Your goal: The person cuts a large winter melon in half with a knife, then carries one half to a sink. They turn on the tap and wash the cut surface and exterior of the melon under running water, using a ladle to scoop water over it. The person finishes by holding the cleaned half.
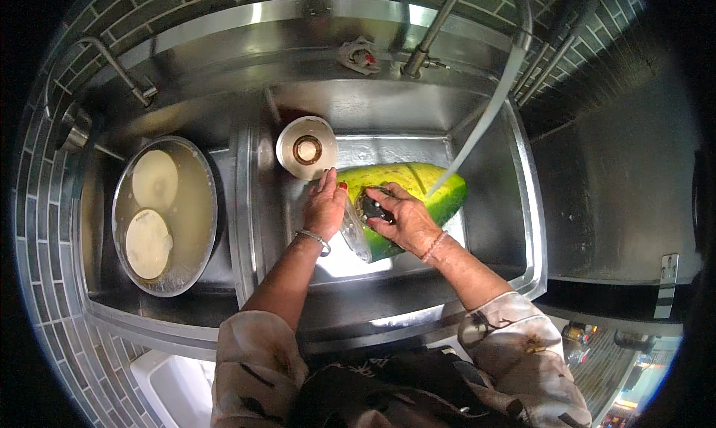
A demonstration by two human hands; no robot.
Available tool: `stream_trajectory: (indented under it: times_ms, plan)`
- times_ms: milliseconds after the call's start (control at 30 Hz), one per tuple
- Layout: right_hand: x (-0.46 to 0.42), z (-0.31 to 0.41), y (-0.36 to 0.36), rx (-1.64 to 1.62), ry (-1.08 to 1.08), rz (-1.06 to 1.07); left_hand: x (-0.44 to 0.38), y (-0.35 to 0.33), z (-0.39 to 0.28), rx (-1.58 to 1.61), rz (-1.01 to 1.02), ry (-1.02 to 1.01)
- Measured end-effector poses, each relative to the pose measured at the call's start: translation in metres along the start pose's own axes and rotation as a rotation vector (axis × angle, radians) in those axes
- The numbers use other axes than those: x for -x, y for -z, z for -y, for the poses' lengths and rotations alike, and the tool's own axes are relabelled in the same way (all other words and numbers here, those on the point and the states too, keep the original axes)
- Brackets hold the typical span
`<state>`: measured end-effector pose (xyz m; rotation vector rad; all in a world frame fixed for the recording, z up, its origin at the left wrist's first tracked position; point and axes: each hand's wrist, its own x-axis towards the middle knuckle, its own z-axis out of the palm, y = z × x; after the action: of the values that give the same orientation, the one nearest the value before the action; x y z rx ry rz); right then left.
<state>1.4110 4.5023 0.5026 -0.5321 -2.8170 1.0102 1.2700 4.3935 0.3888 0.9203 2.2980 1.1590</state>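
A large green and yellow papaya-like fruit [414, 173] lies in the right-hand basin of a steel sink [492, 204]. My right hand [411, 218] grips a round black-topped scrub brush [376, 207] against the fruit's near left part. Beside the fruit's left end is my left hand [327, 201], fingers stretched out flat and holding nothing visible; whether it touches the skin cannot be told. A glassy, see-through shape [355, 238], water or clear plastic, shows between my left hand and the fruit. Running water [484, 123] reaches the fruit's upper right side.
The water falls from a tall tap [436, 31]. A white bowl [282, 148] stands behind my left hand. In the left basin, a large tub [212, 215] of cloudy liquid holds two pale round pieces. A crumpled cloth-like item [355, 53] sits on the back ledge, and another tap [120, 73] rises at left.
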Motion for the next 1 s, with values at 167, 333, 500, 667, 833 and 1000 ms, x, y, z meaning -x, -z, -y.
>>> stream_trajectory:
  times_ms: [167, 333, 500, 667, 833, 1000]
  plan:
    - [0.002, -0.006, -0.013, -0.213, -0.072, -0.031, 0.008, 0.004, -0.005, -0.044, 0.034, 0.019]
    - [0.014, -0.072, 0.017, -0.272, -0.339, -0.111, 0.018, 0.002, -0.010, 0.013, 0.136, 0.082]
    - [0.009, -0.072, 0.011, -0.177, -0.227, -0.049, 0.039, 0.016, -0.021, -0.021, 0.153, -0.024]
    - [0.009, -0.039, 0.004, 0.086, -0.056, -0.054, 0.063, 0.024, -0.054, -0.117, 0.158, 0.076]
    - [0.003, -0.036, 0.024, 0.072, -0.265, -0.002, 0.081, 0.017, -0.047, -0.211, 0.105, 0.143]
    - [0.012, 0.010, -0.023, 0.052, 0.081, 0.005, 0.086, 0.021, -0.041, -0.263, 0.251, 0.090]
